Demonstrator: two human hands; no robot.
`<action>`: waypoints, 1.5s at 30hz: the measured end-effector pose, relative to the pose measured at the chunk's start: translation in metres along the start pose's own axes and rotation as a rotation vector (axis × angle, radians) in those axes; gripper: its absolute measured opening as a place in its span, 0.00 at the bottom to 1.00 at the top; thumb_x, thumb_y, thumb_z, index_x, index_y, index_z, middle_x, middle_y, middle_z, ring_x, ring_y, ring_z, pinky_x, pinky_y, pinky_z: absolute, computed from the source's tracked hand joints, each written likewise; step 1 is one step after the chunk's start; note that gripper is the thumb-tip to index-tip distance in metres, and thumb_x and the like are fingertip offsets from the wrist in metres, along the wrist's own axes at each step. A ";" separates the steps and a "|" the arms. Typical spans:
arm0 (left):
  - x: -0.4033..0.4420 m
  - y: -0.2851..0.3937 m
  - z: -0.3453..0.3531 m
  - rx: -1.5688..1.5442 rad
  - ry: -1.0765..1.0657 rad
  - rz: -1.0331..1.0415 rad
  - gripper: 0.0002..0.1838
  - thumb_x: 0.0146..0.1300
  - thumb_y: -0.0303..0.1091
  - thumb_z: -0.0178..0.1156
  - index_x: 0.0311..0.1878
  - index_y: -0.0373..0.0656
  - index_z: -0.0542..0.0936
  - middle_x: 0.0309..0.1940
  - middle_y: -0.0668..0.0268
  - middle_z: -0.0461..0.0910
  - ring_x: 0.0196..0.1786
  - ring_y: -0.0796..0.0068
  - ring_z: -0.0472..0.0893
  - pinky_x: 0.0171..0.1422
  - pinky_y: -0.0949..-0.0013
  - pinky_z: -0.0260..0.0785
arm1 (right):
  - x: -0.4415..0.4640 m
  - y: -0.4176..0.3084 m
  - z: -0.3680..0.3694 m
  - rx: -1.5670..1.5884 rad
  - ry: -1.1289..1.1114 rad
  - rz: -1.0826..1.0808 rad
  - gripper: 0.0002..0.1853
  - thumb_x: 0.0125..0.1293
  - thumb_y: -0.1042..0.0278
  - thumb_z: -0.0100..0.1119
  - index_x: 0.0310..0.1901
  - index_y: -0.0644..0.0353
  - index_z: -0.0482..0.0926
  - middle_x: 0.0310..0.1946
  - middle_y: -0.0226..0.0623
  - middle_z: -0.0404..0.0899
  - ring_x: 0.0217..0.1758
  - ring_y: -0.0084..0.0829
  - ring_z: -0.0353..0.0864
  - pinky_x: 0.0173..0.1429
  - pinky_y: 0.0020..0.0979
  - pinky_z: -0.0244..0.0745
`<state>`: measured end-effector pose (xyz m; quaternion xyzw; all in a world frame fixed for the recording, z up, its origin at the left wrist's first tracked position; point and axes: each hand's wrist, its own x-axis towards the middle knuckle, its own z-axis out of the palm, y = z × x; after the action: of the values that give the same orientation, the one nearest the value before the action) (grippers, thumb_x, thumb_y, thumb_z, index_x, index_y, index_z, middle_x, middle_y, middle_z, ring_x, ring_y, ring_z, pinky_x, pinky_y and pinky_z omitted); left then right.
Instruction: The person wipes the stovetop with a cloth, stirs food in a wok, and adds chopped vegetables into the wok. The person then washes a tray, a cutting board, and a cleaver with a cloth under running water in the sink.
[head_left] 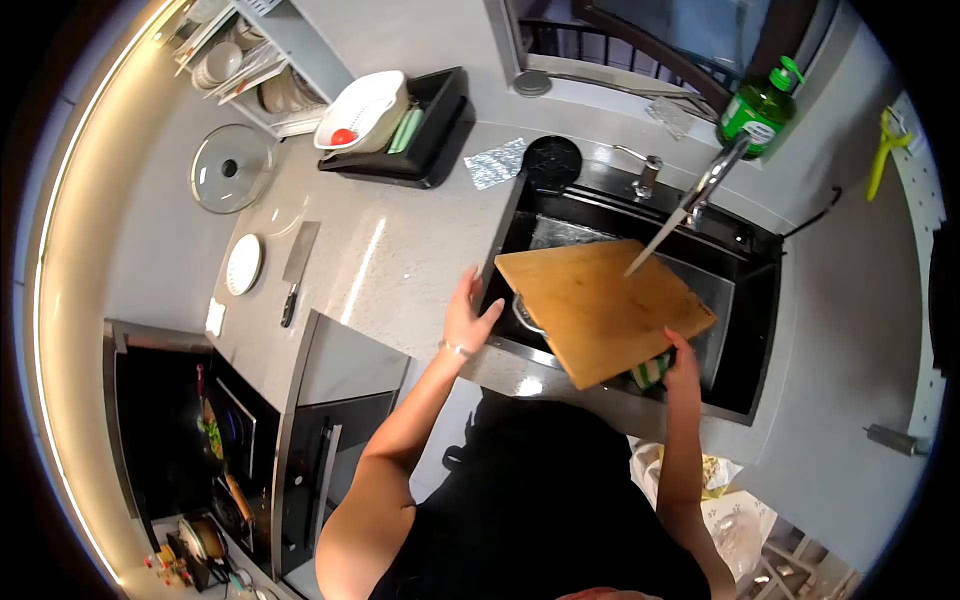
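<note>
A wooden cutting board is tilted over the black sink. Its near right edge is gripped by my right hand, thumb on top and the other fingers hidden beneath. Under the board by that hand shows a green-and-white striped piece, perhaps a cloth or sponge. My left hand is off the board's left side, fingers apart and nothing in it. From the chrome faucet a stream of water falls onto the board's upper part. A round metal rim peeks out below the board.
A cleaver and a white dish lie on the left counter. Farther back stand a white colander and a black tray. A green soap bottle is behind the faucet. At lower left is a stove with a pan.
</note>
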<state>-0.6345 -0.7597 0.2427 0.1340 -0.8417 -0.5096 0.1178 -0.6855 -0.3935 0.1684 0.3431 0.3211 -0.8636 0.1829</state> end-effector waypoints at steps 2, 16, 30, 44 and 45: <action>-0.015 0.004 0.008 -0.588 -0.254 -0.594 0.29 0.56 0.38 0.63 0.59 0.40 0.66 0.50 0.52 0.75 0.56 0.61 0.73 0.60 0.57 0.64 | 0.005 0.001 -0.001 0.007 -0.014 0.008 0.20 0.52 0.72 0.62 0.49 0.61 0.73 0.48 0.37 0.75 0.51 0.37 0.73 0.57 0.37 0.69; 0.012 0.042 0.008 -1.139 -0.610 -0.911 0.23 0.50 0.25 0.54 0.52 0.31 0.70 0.43 0.53 0.78 0.45 0.63 0.79 0.52 0.61 0.72 | -0.063 0.030 0.030 0.067 -0.037 -0.044 0.19 0.61 0.64 0.56 0.52 0.60 0.71 0.49 0.38 0.75 0.51 0.38 0.74 0.56 0.39 0.70; 0.000 -0.041 -0.217 -1.126 -0.362 -0.692 0.30 0.44 0.17 0.55 0.56 0.34 0.69 0.50 0.54 0.76 0.48 0.64 0.78 0.54 0.62 0.71 | 0.026 0.006 0.041 0.010 -0.032 -0.057 0.16 0.65 0.66 0.43 0.49 0.69 0.68 0.43 0.47 0.75 0.42 0.43 0.79 0.49 0.42 0.74; 0.082 -0.213 -0.282 -0.386 -0.098 -0.657 0.17 0.57 0.39 0.61 0.43 0.35 0.77 0.36 0.62 0.81 0.35 0.73 0.81 0.38 0.67 0.73 | 0.115 0.015 0.120 -0.316 0.185 0.012 0.16 0.66 0.57 0.43 0.42 0.58 0.75 0.36 0.38 0.78 0.39 0.43 0.76 0.46 0.50 0.69; 0.089 -0.221 -0.284 -0.206 -0.104 -0.610 0.16 0.57 0.41 0.61 0.40 0.36 0.78 0.33 0.61 0.81 0.33 0.72 0.81 0.36 0.67 0.73 | 0.119 0.014 0.120 -0.321 0.261 0.012 0.17 0.66 0.55 0.42 0.42 0.58 0.76 0.36 0.37 0.79 0.38 0.44 0.76 0.45 0.50 0.69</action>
<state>-0.5993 -1.1239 0.1799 0.3412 -0.7117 -0.6100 -0.0706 -0.8180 -0.4971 0.1453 0.4205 0.4735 -0.7483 0.1972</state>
